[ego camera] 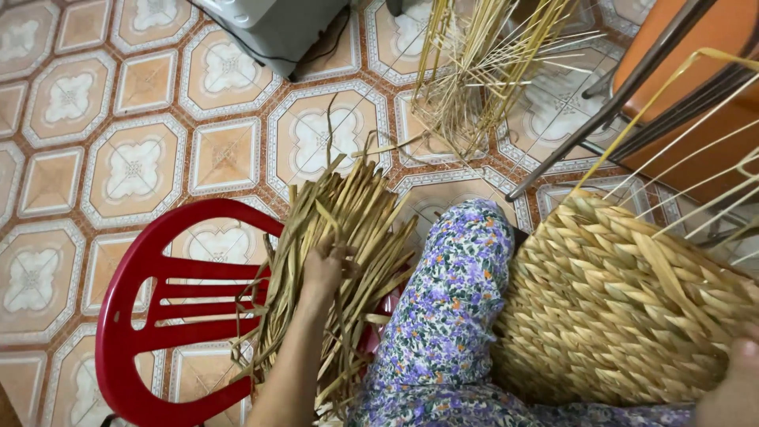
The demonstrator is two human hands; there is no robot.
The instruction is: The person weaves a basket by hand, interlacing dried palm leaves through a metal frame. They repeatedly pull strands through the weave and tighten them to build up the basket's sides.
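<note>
Head camera, steeply downward, close

Red plastic chair (142,316) on patterned tile floor (134,119), dried straw bundle (348,237) across it

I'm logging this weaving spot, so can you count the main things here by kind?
Red plastic chair: 1
Woven basket: 1
Bundle of dried strips under the left hand: 1
Bare stake frame on the floor: 1
Grey box: 1
Total: 5
</note>
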